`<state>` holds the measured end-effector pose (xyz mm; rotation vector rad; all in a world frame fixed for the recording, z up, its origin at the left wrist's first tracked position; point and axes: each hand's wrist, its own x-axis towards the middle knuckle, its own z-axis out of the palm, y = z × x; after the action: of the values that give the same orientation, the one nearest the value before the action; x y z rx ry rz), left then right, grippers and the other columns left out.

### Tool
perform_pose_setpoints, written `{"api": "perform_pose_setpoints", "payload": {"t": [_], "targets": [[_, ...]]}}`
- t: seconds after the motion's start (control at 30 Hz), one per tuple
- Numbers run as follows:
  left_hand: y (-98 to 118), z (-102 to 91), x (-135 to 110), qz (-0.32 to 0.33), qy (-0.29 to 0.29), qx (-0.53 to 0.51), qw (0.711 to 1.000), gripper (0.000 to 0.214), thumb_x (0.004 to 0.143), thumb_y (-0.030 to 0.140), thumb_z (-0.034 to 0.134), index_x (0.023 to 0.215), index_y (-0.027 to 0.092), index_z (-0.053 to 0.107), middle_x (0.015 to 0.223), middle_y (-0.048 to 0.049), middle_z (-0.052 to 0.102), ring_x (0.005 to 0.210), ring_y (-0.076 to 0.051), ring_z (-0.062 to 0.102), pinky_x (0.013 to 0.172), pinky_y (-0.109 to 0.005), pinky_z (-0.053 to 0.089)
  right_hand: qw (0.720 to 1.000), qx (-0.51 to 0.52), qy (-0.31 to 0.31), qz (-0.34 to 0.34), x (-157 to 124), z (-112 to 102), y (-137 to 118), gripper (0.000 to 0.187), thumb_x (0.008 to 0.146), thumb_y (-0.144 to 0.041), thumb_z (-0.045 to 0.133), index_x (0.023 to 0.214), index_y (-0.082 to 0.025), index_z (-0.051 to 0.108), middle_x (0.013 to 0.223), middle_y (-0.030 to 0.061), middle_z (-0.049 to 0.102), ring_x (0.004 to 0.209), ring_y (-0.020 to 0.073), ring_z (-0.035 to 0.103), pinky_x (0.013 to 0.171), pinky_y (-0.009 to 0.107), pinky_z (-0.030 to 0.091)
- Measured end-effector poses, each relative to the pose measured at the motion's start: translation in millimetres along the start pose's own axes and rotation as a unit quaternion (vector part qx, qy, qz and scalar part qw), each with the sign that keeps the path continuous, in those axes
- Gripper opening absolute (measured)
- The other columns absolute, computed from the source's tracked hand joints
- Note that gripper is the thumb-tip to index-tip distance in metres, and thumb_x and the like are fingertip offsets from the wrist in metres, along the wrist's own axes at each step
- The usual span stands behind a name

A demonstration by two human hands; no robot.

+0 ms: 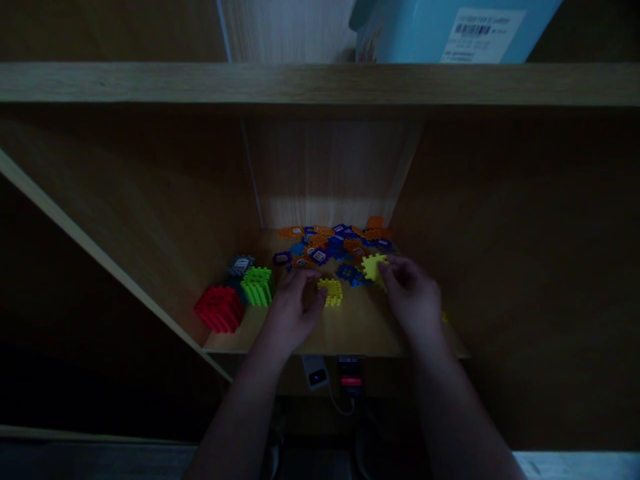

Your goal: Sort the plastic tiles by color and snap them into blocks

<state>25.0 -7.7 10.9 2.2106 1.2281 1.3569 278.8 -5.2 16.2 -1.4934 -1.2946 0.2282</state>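
Both my hands reach into a dim wooden shelf compartment. My left hand [295, 303] curls around a small stack of yellow toothed plastic tiles [331, 292] lying on the shelf board. My right hand [411, 293] pinches a single yellow tile [373, 266] by its edge, just right of the stack. Behind both hands lies a loose heap of orange and blue tiles [335, 243].
Sorted stacks stand at the left: green [257, 285], red [219, 309] and a grey one [241, 265]. The shelf board [360, 327] has wooden side walls. An upper shelf [320, 83] carries a light blue box [450, 30]. Small devices [345, 377] sit below the board's front edge.
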Motion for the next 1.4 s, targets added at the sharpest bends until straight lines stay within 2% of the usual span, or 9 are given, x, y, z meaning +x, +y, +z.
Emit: {"api": "perform_pose_setpoints", "payload": {"t": [0.07,0.17,0.3,0.4,0.5,0.77,1.07,1.3,1.4], "targets": [[0.7,-0.4,-1.4,0.009,0.002,-0.003,1.000,0.029,0.102,0.025,0.071,0.129,0.025,0.062,0.124,-0.0078,0.073,0.119,-0.027,0.071,0.106,-0.045,0.059,0.988,0.138,-0.051,0.055,-3.4,2.4,-8.8,0.045,0.089,-0.061,0.078,0.115,-0.024,0.073,0.087,0.0027,0.075,0.068,0.0187,0.065,0.063,0.030,0.051],[3.3,-2.7,-4.1,0.036,-0.014,-0.004,0.999,0.047,0.102,0.029,0.075,0.145,0.029,0.056,0.133,-0.0092,0.072,0.126,-0.028,0.069,0.109,-0.047,0.058,0.932,0.296,-0.141,0.156,-12.5,6.6,-26.3,0.054,0.076,-0.063,0.090,0.107,-0.024,0.071,0.080,-0.0032,0.068,0.053,0.0107,0.050,0.046,0.023,0.038],[7.0,-7.5,-6.8,0.094,-0.037,-0.003,0.995,0.053,0.106,0.028,0.068,0.155,0.034,0.050,0.148,-0.0088,0.067,0.137,-0.028,0.064,0.117,-0.048,0.053,0.875,0.342,-0.255,0.228,-26.1,11.2,-46.9,0.055,0.067,-0.061,0.096,0.100,-0.022,0.074,0.072,-0.0062,0.061,0.049,0.0067,0.043,0.041,0.020,0.029],[7.1,-9.2,-7.7,0.125,-0.048,-0.004,0.991,0.043,0.109,0.023,0.060,0.151,0.033,0.057,0.141,-0.0086,0.069,0.132,-0.027,0.065,0.112,-0.046,0.054,0.855,0.334,-0.316,0.242,-32.1,14.0,-52.7,0.054,0.071,-0.062,0.094,0.100,-0.021,0.075,0.067,-0.0080,0.056,0.046,0.0057,0.040,0.039,0.019,0.024],[6.0,-8.4,-7.7,0.141,-0.047,0.000,0.989,0.032,0.110,0.020,0.056,0.138,0.030,0.066,0.129,-0.0085,0.072,0.123,-0.027,0.067,0.105,-0.044,0.055,0.858,0.316,-0.336,0.228,-33.7,16.1,-50.8,0.053,0.076,-0.064,0.089,0.101,-0.021,0.074,0.068,-0.0076,0.057,0.046,0.0061,0.040,0.039,0.019,0.026],[8.0,-6.1,-5.0,0.130,-0.012,0.022,0.991,0.017,0.108,0.017,0.058,0.119,0.024,0.069,0.118,-0.0077,0.075,0.112,-0.025,0.070,0.098,-0.040,0.055,0.931,0.225,-0.265,0.114,-27.1,9.1,-36.7,0.049,0.094,-0.071,0.071,0.104,-0.023,0.075,0.080,0.0002,0.066,0.069,0.0158,0.061,0.058,0.026,0.051],[4.8,-5.7,-5.1,0.115,-0.007,0.022,0.993,0.013,0.109,0.018,0.058,0.115,0.023,0.068,0.110,-0.0055,0.078,0.104,-0.024,0.071,0.094,-0.038,0.054,0.908,0.268,-0.321,0.006,-23.0,5.1,-37.4,0.033,0.095,-0.054,0.078,0.113,-0.027,0.077,0.107,0.0040,0.079,0.094,0.0195,0.072,0.082,0.033,0.058],[6.1,-7.6,-6.6,0.105,0.013,0.024,0.994,0.016,0.106,0.018,0.066,0.121,0.024,0.066,0.110,-0.0056,0.074,0.106,-0.024,0.070,0.094,-0.038,0.056,0.886,0.288,-0.363,-0.014,-23.0,8.0,-25.6,0.024,0.098,-0.047,0.078,0.114,-0.029,0.079,0.105,0.0020,0.080,0.097,0.0190,0.074,0.088,0.034,0.059],[5.6,-7.5,-6.6,0.109,0.028,0.017,0.994,0.012,0.105,0.019,0.068,0.117,0.024,0.067,0.108,-0.0050,0.072,0.104,-0.023,0.070,0.091,-0.037,0.057,0.898,0.278,-0.340,-0.033,-22.2,11.0,-20.7,0.019,0.100,-0.044,0.075,0.112,-0.030,0.080,0.102,0.0010,0.080,0.095,0.0186,0.074,0.088,0.034,0.058]]}}
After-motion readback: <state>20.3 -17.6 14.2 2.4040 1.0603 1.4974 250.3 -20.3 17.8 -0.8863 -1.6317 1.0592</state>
